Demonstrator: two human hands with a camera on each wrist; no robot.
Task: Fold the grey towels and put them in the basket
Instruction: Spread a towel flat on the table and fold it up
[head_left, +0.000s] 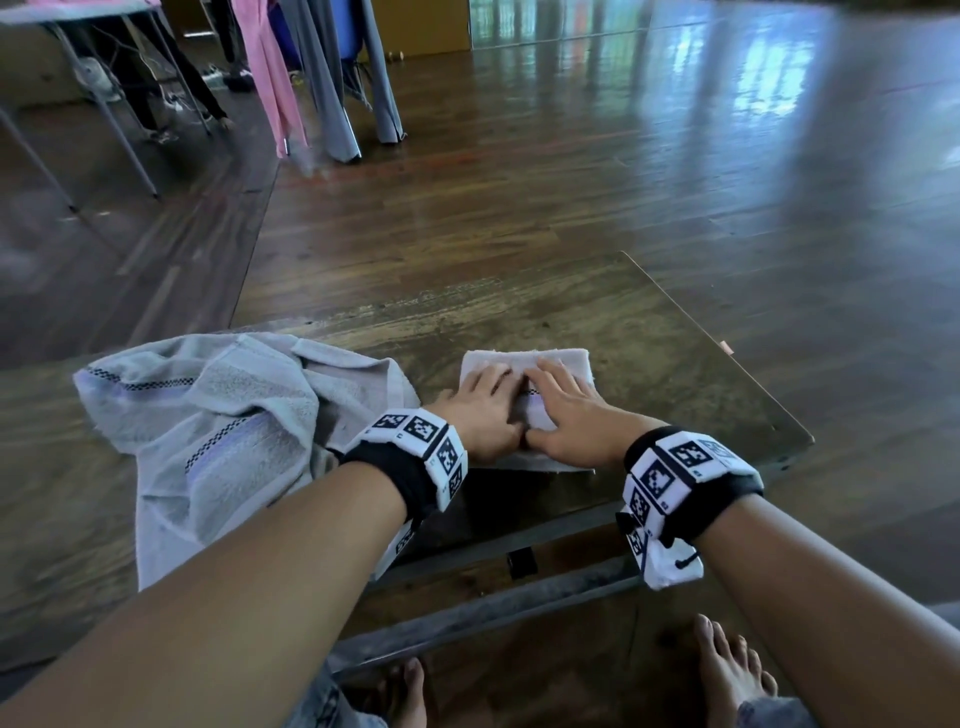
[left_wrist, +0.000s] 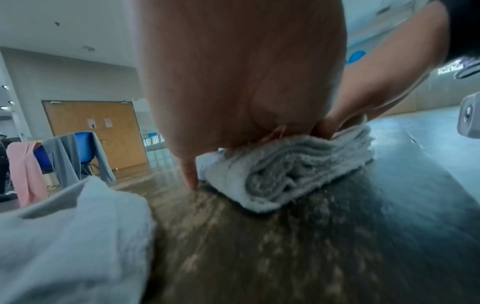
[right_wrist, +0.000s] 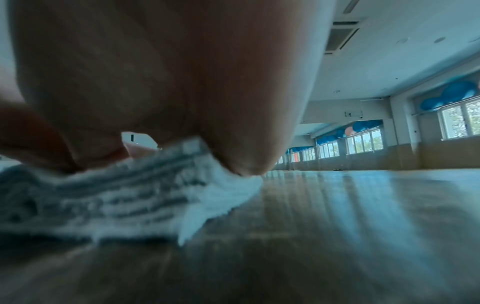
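Pressing the folded towel (head_left: 524, 400) flat on the tabletop (head_left: 649, 364), the left hand (head_left: 480, 405) and right hand (head_left: 574, 415) lie with fingers spread, while left of it an unfolded towel (head_left: 218, 415) waits, and the basket seems out of view.

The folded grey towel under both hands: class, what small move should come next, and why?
Probably lift the folded towel off the table, thumbs tucked under its near edge. The left hand and right hand press flat on it, and its stacked layers already look compact in the left wrist view. No basket shows in any view, so it must be found first. The unfolded towel waits beside it.
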